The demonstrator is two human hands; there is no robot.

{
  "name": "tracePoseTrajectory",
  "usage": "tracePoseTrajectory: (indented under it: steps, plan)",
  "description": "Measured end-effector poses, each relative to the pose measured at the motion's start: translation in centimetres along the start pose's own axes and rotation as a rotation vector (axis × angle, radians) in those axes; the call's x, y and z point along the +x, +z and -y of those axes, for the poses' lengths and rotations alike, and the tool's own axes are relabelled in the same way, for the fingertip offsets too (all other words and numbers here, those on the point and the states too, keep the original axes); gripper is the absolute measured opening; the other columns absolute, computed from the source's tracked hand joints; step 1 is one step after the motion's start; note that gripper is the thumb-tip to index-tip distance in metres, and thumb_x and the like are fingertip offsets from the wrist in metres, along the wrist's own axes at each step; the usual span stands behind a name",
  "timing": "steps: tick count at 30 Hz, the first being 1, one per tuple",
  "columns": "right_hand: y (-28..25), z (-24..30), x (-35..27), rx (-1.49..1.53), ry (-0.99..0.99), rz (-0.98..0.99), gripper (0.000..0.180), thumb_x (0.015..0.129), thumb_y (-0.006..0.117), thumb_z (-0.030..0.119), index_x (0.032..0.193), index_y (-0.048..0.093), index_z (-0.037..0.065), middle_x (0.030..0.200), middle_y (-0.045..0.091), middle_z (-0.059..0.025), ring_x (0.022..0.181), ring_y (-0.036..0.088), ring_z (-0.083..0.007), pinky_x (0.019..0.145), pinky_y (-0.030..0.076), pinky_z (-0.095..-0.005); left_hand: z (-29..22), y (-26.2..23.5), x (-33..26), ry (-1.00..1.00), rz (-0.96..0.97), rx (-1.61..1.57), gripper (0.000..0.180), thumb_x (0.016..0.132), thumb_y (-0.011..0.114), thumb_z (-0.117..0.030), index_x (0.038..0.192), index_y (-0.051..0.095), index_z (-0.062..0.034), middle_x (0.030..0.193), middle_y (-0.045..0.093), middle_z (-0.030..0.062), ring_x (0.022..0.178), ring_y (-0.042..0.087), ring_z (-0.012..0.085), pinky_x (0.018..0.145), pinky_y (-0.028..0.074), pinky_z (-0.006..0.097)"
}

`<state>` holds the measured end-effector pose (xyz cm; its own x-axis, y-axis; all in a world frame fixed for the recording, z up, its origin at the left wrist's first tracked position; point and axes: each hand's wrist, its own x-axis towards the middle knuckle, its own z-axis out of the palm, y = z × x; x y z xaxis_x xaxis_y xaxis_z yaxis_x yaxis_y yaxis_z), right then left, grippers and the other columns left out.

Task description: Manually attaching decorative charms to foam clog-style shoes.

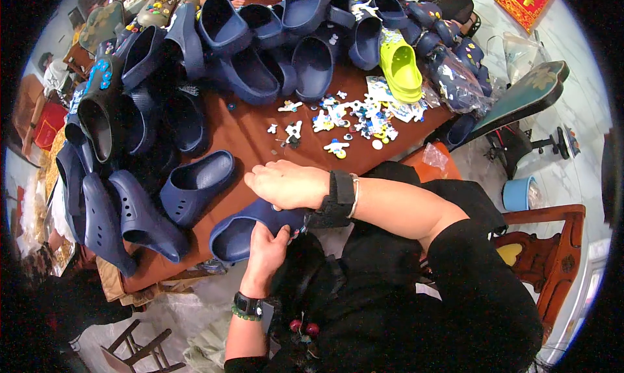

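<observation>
A navy foam clog point(229, 238) is held at the table's near edge, its opening facing left and its toe partly under my right wrist. My left hand point(265, 248) grips the side of this clog from below, the thumb lying along it. Over the toe, my right hand point(286, 183) has its fingers curled and its thumb close against the clog; whatever the fingers hold is hidden. A few small coloured bits show by the left fingertips. Just beyond the hands, small shoe charms point(335, 116) in white, blue and yellow lie scattered on the brown tabletop point(240, 136).
Many navy clogs point(250, 77) are heaped along the table's far and left sides. A lime green clog point(400, 67) stands beside the charms. Clogs in clear plastic point(458, 80) lie at the right. A wooden chair point(562, 243) and a blue bin point(520, 193) stand to the right.
</observation>
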<state>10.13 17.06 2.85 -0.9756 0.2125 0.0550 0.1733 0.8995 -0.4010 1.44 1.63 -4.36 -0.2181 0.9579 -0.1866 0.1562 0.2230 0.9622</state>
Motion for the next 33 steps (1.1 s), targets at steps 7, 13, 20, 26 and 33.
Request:
tracePoseTrajectory:
  steps: [7, 13, 20, 26, 33]
  plan:
    - [-3.0, -1.4, -0.6, 0.011, 0.066, -0.007, 0.043, 0.069, 0.076, 0.007, 0.107, 0.055, 0.000, 0.101, 0.060, -0.0157, 0.102, 0.059, -0.0335, 0.082, 0.049, -0.0449, -1.7, 0.2, 0.5, -0.029, -0.064, -0.323, 0.030, 0.087, 0.061, 0.001, 0.117, 0.055, 0.0042, 0.107, 0.066, 0.0088, 0.096, 0.061, 0.0140, 0.084, 0.048, 0.029]
    - [-14.6, 8.7, -12.0, 0.278, -0.116, -0.765, 0.014, 0.073, 0.072, 0.003, 0.084, 0.063, 0.000, 0.081, 0.062, -0.0108, 0.073, 0.062, -0.0219, 0.060, 0.048, -0.0349, -2.4, -2.5, 2.0, -0.048, -0.164, -0.442, 0.017, 0.093, 0.060, -0.011, 0.103, 0.059, 0.0023, 0.096, 0.068, 0.0071, 0.082, 0.063, 0.0108, 0.074, 0.051, 0.026]
    - [-16.4, 9.7, -15.8, 0.324, -0.076, -0.829, 0.013, 0.073, 0.071, 0.002, 0.083, 0.062, 0.001, 0.080, 0.061, -0.0097, 0.072, 0.062, -0.0207, 0.061, 0.047, -0.0339, -4.0, -2.6, 3.0, -0.097, -0.168, -0.353, 0.018, 0.095, 0.057, -0.014, 0.103, 0.058, 0.0021, 0.096, 0.067, 0.0073, 0.081, 0.062, 0.0108, 0.074, 0.050, 0.026]
    - [-16.5, 10.7, -18.5, 0.396, -0.059, -0.889, 0.012, 0.072, 0.069, 0.001, 0.082, 0.062, 0.002, 0.080, 0.060, -0.0086, 0.072, 0.061, -0.0196, 0.062, 0.047, -0.0330, -3.8, -2.6, 1.9, -0.029, -0.188, -0.280, 0.026, 0.095, 0.058, -0.014, 0.114, 0.058, 0.0030, 0.104, 0.067, 0.0069, 0.090, 0.062, 0.0122, 0.082, 0.048, 0.026]
    - [-17.7, 11.6, -20.1, 0.437, -0.066, -0.892, 0.012, 0.072, 0.068, 0.000, 0.081, 0.060, 0.003, 0.079, 0.059, -0.0074, 0.071, 0.060, -0.0182, 0.063, 0.047, -0.0318, -3.4, -3.9, 0.2, -0.004, -0.249, -0.204, 0.037, 0.094, 0.060, -0.011, 0.127, 0.053, 0.0054, 0.105, 0.066, 0.0095, 0.091, 0.061, 0.0118, 0.081, 0.048, 0.024]
